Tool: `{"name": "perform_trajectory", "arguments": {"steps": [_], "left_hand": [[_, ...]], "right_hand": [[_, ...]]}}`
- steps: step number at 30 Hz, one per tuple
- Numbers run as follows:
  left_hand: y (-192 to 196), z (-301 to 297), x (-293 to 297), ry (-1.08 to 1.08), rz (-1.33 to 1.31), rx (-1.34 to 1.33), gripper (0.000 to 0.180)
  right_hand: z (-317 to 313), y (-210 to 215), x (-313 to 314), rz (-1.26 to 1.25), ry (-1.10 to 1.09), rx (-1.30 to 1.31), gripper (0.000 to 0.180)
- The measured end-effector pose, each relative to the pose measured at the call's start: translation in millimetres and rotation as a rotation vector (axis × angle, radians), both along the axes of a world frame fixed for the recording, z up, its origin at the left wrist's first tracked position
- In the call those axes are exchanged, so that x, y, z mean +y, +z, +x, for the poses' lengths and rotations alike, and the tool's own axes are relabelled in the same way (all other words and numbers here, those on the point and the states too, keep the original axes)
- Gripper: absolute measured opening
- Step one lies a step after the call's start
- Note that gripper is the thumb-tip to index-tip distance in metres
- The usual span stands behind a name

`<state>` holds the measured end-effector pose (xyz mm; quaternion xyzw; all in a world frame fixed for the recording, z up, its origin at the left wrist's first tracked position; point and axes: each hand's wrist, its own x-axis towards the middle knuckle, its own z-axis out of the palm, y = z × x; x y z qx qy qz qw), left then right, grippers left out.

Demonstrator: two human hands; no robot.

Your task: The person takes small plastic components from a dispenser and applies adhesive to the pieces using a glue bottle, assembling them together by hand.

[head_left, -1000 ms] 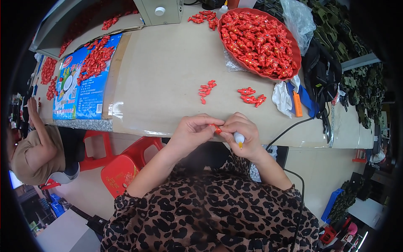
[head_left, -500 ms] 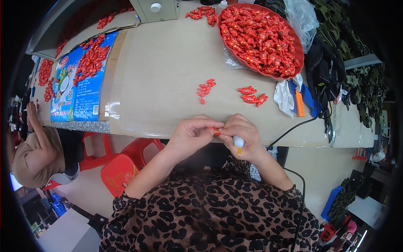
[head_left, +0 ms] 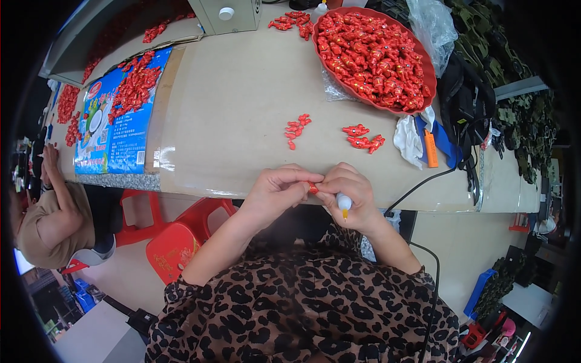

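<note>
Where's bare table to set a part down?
Biggest free patch: the table between blue sheet, grey box and the small red pieces. Narrower strip: between those pieces and the red bowl.

Crowded: right side, with bowl, white tissue, orange item and black bag; also the sheet's upper part, under a red heap.

Figurines (head_left: 375,57) in a bowl (head_left: 430,81) on the table (head_left: 236,91), right of a cardboard sheet (head_left: 121,154)

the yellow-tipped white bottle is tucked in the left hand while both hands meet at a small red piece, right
Not quite: the head view shows the yellow-tipped white bottle tucked in the right hand, not the left hand. Both hands do meet at a small red piece.
</note>
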<state>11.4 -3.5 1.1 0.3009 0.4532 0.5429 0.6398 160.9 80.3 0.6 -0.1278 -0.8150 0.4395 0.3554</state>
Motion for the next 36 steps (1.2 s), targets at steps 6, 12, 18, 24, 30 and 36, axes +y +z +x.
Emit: {"name": "perform_trajectory", "arguments": {"steps": [6, 12, 18, 24, 30, 36], "left_hand": [[3, -2, 1, -0.019, 0.020, -0.045, 0.025], [-4, -3, 0, -0.028, 0.041, -0.008, 0.027], [0, -2, 1, -0.027, 0.050, 0.008, 0.025], [-5, 0, -1, -0.013, 0.022, 0.022, 0.025], [-2, 0, -2, -0.045, 0.025, 0.054, 0.027], [-1, 0, -1, -0.055, 0.022, 0.068, 0.027]], "right_hand": [[-1, -1, 1, 0.027, 0.023, 0.013, 0.012], [-1, -2, 1, 0.028, 0.018, 0.005, 0.012], [-1, -1, 0, 0.038, 0.019, 0.010, 0.012], [-2, 2, -1, -0.045, -0.036, -0.031, 0.008], [0, -1, -2, -0.147, -0.070, -0.043, 0.006], [0, -1, -1, -0.210, -0.048, -0.047, 0.005]]}}
